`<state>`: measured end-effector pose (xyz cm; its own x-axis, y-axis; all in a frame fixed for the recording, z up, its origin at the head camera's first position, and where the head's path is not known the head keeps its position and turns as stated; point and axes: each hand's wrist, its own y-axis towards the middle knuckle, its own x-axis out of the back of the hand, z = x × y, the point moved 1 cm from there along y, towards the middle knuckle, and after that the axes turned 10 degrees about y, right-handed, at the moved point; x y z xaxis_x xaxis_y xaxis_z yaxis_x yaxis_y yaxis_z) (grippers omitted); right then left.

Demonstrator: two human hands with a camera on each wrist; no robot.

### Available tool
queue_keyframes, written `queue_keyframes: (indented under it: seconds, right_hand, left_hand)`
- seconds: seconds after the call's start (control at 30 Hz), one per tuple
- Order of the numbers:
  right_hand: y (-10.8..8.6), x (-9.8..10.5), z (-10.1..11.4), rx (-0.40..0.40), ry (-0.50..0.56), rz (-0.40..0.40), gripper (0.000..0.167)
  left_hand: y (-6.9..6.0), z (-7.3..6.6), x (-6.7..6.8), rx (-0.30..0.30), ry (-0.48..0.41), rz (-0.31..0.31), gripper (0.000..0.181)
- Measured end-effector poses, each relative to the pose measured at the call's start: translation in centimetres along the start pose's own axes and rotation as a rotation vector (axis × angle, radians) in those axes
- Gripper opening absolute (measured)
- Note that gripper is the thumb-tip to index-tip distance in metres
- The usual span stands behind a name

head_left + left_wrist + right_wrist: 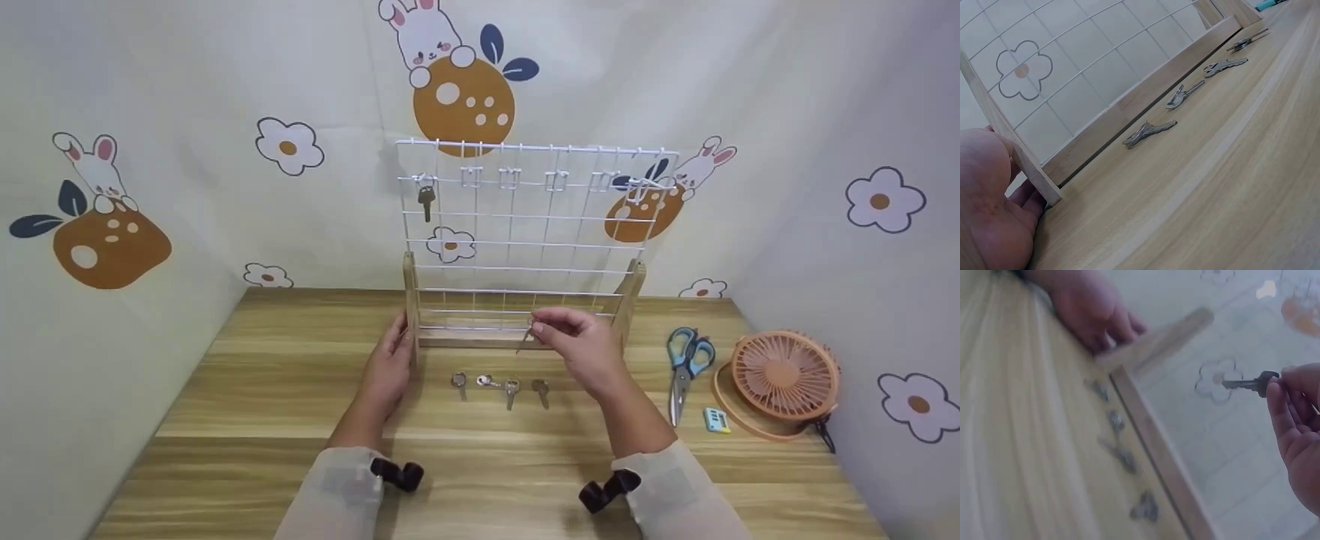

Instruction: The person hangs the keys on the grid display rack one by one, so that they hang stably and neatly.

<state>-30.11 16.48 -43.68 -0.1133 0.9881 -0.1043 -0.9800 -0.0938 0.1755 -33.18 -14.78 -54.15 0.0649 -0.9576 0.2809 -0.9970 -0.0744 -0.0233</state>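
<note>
My right hand (589, 349) pinches a key (1252, 384) by its head between thumb and fingertips, in front of the lower part of a white wire grid rack (517, 268). The key's blade points away from the fingers. My left hand (390, 367) holds the left wooden leg (1030, 169) of the rack's stand near the tabletop; some of its fingers are hidden behind the wood. Another key (427, 202) hangs from the leftmost hook at the rack's upper left. Several loose keys (511, 391) with rings lie in a row on the table before the stand.
White hooks (556, 180) line the upper grid. To the right on the wood-grain table (247, 390) lie blue-handled scissors (682, 371), a small light-blue device (717, 420) and an orange fan (786, 375). A patterned sheet (225, 75) stands behind and at both sides.
</note>
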Motion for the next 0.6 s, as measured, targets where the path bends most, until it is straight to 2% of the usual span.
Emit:
queue_keyframes:
  seconds: [0.23,0.43,0.6]
  right_hand:
    - [1.7,-3.7,5.8,0.140,-0.012,0.032,0.018]
    - [3.7,-6.6,9.8,0.199,0.097,0.006,0.020]
    - [5.0,-8.9,12.0,0.212,0.194,0.013,0.024]
  left_hand:
    - [0.0,-0.1,-0.1,0.011,0.001,-0.001,0.056]
    - [0.0,-0.1,0.0,0.014,0.011,-0.005,0.055]
    - [-0.1,0.0,0.0,0.004,0.007,-0.007,0.055]
